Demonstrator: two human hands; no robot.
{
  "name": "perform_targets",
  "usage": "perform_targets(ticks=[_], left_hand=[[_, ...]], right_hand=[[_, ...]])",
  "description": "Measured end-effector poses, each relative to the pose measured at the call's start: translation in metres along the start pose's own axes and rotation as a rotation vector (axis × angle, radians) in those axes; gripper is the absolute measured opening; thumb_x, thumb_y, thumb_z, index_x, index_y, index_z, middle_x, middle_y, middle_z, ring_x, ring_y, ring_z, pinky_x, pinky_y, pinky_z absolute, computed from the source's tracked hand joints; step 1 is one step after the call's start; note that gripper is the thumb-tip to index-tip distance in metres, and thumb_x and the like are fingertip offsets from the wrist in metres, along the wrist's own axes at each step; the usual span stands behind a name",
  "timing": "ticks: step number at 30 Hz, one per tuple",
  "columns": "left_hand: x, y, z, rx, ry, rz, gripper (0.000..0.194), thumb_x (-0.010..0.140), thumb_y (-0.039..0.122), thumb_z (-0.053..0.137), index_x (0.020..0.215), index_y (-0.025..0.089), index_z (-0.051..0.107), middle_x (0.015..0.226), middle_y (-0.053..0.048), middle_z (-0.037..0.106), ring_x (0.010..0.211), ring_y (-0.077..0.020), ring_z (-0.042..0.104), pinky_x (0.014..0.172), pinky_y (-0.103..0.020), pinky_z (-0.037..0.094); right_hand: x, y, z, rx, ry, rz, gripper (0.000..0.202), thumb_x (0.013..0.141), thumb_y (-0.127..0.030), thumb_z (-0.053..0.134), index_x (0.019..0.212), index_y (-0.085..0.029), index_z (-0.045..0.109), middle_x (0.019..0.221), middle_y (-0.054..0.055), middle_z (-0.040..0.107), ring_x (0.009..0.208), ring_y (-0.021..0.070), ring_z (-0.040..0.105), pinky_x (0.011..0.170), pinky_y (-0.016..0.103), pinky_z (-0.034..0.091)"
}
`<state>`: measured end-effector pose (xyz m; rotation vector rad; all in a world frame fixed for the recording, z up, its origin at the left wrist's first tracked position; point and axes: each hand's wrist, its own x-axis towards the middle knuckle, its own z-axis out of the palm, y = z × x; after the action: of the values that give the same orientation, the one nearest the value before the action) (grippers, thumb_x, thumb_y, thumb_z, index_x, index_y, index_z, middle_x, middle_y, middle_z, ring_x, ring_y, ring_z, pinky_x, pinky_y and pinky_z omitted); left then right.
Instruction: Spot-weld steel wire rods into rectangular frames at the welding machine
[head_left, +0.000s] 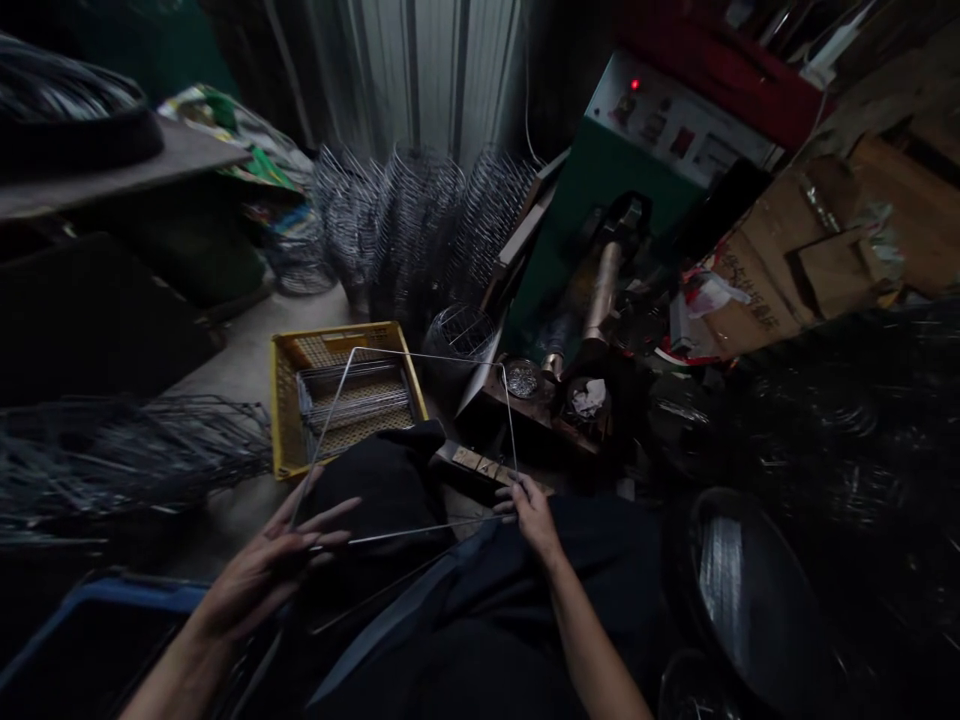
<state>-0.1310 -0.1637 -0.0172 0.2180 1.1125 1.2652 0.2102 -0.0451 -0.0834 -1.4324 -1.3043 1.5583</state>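
A thin metal wire frame, bent at its corners into a four-sided shape, spans the space between my hands above my lap. My left hand holds its left side near the lower corner, with the fingers fairly straight and the wire passing between them. At the lower right corner, my right hand pinches the wire between thumb and fingers. Beyond the frame, a yellow plastic crate holds several straight-looking bent wires. One more thin rod crosses my dark clothing below the frame.
A green machine with a red light and a metal cylinder stands ahead right. Stacked wire racks line the back. Tangled wire pieces lie left, above a blue-rimmed bin. A dark round tub sits right.
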Motion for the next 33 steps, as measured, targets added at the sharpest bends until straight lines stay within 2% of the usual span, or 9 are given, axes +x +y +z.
perform_targets(ticks=[5,9,14,18,21,23,27,30,33], left_hand=[[-0.006,0.0,0.001,0.027,-0.006,-0.005,0.11,0.061,0.011,0.085,0.152,0.042,0.03,0.129,-0.013,0.067,0.088,-0.0271,0.074,0.07,-0.029,0.061],[-0.002,-0.001,-0.001,0.005,-0.059,-0.015,0.094,0.072,0.025,0.081,0.152,0.035,0.033,0.137,-0.016,0.06,0.102,-0.0319,0.07,0.079,-0.035,0.059],[0.027,0.015,-0.004,-0.124,-0.134,0.016,0.082,0.08,0.027,0.074,0.151,0.023,0.033,0.136,-0.021,0.059,0.099,-0.0295,0.07,0.082,-0.04,0.058],[0.059,0.04,0.003,-0.141,-0.139,0.093,0.053,0.089,0.023,0.061,0.14,0.02,0.046,0.128,-0.019,0.064,0.092,-0.0265,0.072,0.077,-0.04,0.06],[0.073,0.055,0.016,-0.072,-0.102,0.069,0.032,0.095,0.024,0.052,0.124,0.014,0.058,0.119,-0.018,0.07,0.083,-0.0243,0.073,0.07,-0.036,0.061],[0.075,0.059,0.029,-0.008,-0.099,0.009,0.03,0.096,0.025,0.05,0.121,0.012,0.061,0.105,-0.017,0.074,0.079,-0.0243,0.073,0.067,-0.035,0.061],[0.064,0.057,0.049,0.096,-0.204,-0.082,0.039,0.095,0.035,0.052,0.125,0.011,0.06,0.088,-0.017,0.075,0.074,-0.0278,0.074,0.056,-0.032,0.06],[0.058,0.046,0.048,0.201,-0.18,-0.142,0.042,0.091,0.042,0.059,0.114,0.008,0.065,0.076,-0.017,0.074,0.058,-0.0258,0.071,0.047,-0.029,0.056],[0.051,0.032,0.034,0.305,-0.182,-0.163,0.051,0.085,0.037,0.069,0.126,0.009,0.06,0.067,-0.013,0.072,0.053,-0.0242,0.069,0.046,-0.027,0.054]], right_hand=[[-0.006,-0.015,-0.003,0.002,0.025,-0.023,0.071,0.083,-0.07,0.054,0.123,-0.012,0.055,0.067,0.001,0.062,0.045,0.0126,0.056,0.041,0.019,0.04],[-0.006,-0.027,-0.023,-0.057,0.013,-0.068,0.072,0.084,-0.07,0.054,0.122,-0.01,0.057,0.059,-0.003,0.055,0.04,0.0122,0.052,0.04,0.019,0.038],[0.009,-0.033,-0.059,-0.241,-0.013,-0.11,0.07,0.086,-0.069,0.049,0.12,-0.009,0.062,0.057,-0.004,0.05,0.038,0.0115,0.044,0.039,0.021,0.034],[0.039,-0.037,-0.088,-0.479,-0.045,-0.196,0.064,0.092,-0.061,0.038,0.115,-0.007,0.065,0.052,-0.005,0.043,0.042,0.0139,0.043,0.045,0.023,0.035],[0.066,-0.037,-0.107,-0.63,-0.007,-0.24,0.057,0.089,-0.054,0.037,0.104,-0.009,0.069,0.055,-0.002,0.048,0.051,0.017,0.05,0.053,0.026,0.04],[0.082,-0.036,-0.118,-0.676,0.031,-0.238,0.049,0.087,-0.047,0.039,0.097,-0.011,0.07,0.058,0.0,0.053,0.056,0.0183,0.053,0.058,0.027,0.042],[0.098,-0.028,-0.13,-0.768,0.092,-0.23,0.033,0.084,-0.034,0.042,0.087,-0.015,0.069,0.07,0.004,0.062,0.069,0.0208,0.06,0.07,0.028,0.045],[0.098,-0.026,-0.131,-0.817,0.119,-0.252,0.031,0.086,-0.029,0.042,0.089,-0.015,0.069,0.083,0.006,0.068,0.082,0.0222,0.063,0.08,0.029,0.046],[0.09,-0.033,-0.133,-0.848,0.141,-0.284,0.034,0.09,-0.028,0.039,0.098,-0.014,0.069,0.091,0.008,0.069,0.087,0.0229,0.064,0.083,0.03,0.045]])
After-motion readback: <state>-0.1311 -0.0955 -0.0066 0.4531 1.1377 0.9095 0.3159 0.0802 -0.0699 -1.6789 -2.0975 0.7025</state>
